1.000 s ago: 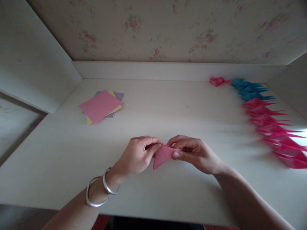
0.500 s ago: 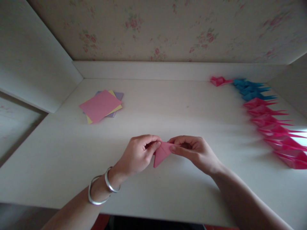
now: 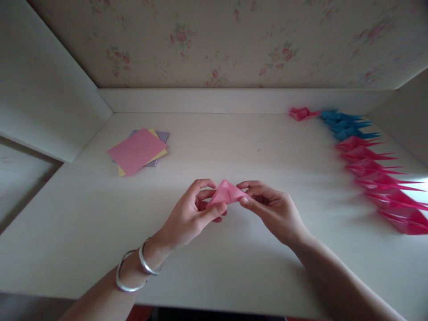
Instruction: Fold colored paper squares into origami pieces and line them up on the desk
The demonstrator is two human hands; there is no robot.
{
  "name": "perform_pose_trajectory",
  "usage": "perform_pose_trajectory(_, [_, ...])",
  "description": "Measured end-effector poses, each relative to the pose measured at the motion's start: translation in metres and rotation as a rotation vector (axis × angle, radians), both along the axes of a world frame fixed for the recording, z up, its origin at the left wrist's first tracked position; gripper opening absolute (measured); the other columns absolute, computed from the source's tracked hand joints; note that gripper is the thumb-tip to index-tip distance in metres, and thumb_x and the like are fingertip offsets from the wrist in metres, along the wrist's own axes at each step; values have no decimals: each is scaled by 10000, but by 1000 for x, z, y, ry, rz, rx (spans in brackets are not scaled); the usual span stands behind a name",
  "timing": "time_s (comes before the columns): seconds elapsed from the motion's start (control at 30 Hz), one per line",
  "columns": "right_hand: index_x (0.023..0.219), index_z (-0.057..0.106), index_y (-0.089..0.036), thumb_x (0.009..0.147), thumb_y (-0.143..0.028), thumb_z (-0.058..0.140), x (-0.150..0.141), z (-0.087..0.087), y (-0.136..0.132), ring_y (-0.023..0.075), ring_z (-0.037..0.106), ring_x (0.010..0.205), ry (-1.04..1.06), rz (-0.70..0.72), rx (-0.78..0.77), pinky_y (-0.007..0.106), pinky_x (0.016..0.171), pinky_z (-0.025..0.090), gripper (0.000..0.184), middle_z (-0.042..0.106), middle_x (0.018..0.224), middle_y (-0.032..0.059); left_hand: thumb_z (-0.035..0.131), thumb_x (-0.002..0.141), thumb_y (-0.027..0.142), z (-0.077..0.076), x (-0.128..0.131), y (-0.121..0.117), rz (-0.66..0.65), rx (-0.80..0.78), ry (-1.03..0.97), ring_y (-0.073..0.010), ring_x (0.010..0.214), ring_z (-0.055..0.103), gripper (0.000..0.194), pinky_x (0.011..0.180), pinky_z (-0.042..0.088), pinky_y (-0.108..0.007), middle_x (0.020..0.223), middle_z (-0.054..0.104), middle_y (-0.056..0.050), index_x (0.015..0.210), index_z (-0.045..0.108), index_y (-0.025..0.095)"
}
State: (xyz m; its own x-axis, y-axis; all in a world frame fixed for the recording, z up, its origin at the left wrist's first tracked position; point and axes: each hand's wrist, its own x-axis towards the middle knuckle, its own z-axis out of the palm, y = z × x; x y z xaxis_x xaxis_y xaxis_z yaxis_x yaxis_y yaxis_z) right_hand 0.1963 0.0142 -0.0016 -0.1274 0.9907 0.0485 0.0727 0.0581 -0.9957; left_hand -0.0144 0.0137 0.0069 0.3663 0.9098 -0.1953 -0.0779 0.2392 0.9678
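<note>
A small folded piece of pink origami paper (image 3: pixel 228 191) is held between my two hands above the white table. My left hand (image 3: pixel 190 211) grips its left corner, thumb in front and fingers behind. At the right corner, my right hand (image 3: pixel 272 207) pinches the paper between thumb and index finger. The paper shows a raised point at the top and a crease down its middle. Parts of its lower left edge are hidden by my left thumb.
To the left on the table (image 3: pixel 100 249) lies a fanned stack of pink, yellow and purple paper sheets (image 3: pixel 137 151). Along the right stand several folded pink paper figures (image 3: pixel 377 181) and blue ones (image 3: pixel 347 125), with one pink figure (image 3: pixel 302 113) near the back ledge (image 3: pixel 207 101).
The pink paper has turned, so a point that hung downward is gone from below and a peak now shows on top. My left thumb and fingers have shifted on it.
</note>
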Motion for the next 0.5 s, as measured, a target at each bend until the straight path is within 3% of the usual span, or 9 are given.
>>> perform_pose_trajectory(0.13, [855, 784, -229, 814, -265, 761, 2, 1, -3, 233, 681, 1029, -73, 60, 140, 294, 763, 579, 60, 706, 1131, 103, 681, 884, 277, 3, -3, 1, -50, 340, 252, -142, 769, 678, 123, 679, 570, -240, 923, 707, -48, 962, 711, 187])
perform_pose_trajectory(0.27, [969, 798, -288, 815, -206, 758, 3, 2, -6, 225, 735, 916, -122, 149, 266, 319, 759, 617, 179, 677, 1258, 83, 706, 860, 177, 3, -4, -1, -15, 760, 340, -149, 872, 673, 161, 729, 565, -235, 1042, 695, -65, 1002, 764, 227])
perform_pose_trajectory(0.37, [1003, 791, -315, 821, -179, 749, 3, 2, -7, 222, 749, 874, -78, 159, 329, 329, 750, 633, 231, 689, 1240, 72, 695, 863, 143, 0, -5, -2, -36, 895, 354, -151, 872, 667, 226, 711, 575, -242, 1059, 673, -80, 1064, 748, 230])
perform_pose_trajectory(0.5, [1002, 792, -321, 806, -139, 757, 3, 4, -7, 210, 735, 884, -123, 156, 433, 295, 731, 620, 270, 748, 1064, 55, 669, 864, 77, -4, -8, -3, -48, 942, 350, -143, 847, 668, 278, 688, 573, -231, 1023, 675, -78, 1097, 733, 215])
